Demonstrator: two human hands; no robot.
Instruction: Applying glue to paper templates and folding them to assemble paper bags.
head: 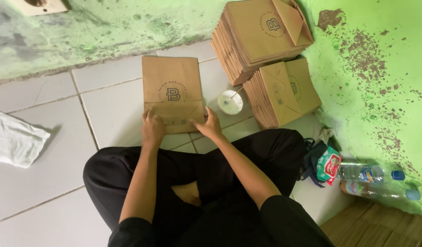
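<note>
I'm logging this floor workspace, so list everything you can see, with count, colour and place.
flat paper bag: one, brown, on the white floor tiles under both hands
stacks of paper bags: two, brown, against the green wall; the second stack sits nearer
small round container: one, white, with a stick in it, between the flat bag and the nearer stack
crumpled cloth: one, white, on the tiles at far left
plastic bottles: two, clear with blue caps, lying by the wall
pouch: one, red, green and white, beside the bottles
floor tiles: white
left hand: pressing the bag's near edge
right hand: pressing the bag's near corner
</note>
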